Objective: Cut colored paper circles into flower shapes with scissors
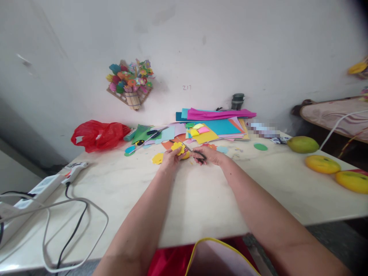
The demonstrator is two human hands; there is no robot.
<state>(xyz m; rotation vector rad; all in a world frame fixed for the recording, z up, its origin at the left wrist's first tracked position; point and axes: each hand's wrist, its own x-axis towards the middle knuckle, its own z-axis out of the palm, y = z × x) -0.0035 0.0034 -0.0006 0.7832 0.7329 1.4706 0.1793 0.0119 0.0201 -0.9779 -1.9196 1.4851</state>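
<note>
Near the middle of the table, my left hand [171, 157] pinches a yellow paper flower [178, 147] with a scalloped edge. Scissors [198, 153] with dark handles are gripped in my right hand [212, 154], their blades pointing left beside the flower. Whether the blades touch the paper I cannot tell. More yellow paper [158, 158] lies on the table just left of my left hand, and another yellow piece shows partly under my fingers. Behind my right hand are orange-red paper [209, 146] and a light blue paper disc [222, 149].
Coloured paper sheets [224, 127] are stacked against the wall, with second scissors [155, 133] to their left. A red plastic bag [99, 135] sits back left. Power strips [43, 189] and cables run along the left. Yellow-green fruit [303, 144] and yellow fruit [322, 164] lie at right.
</note>
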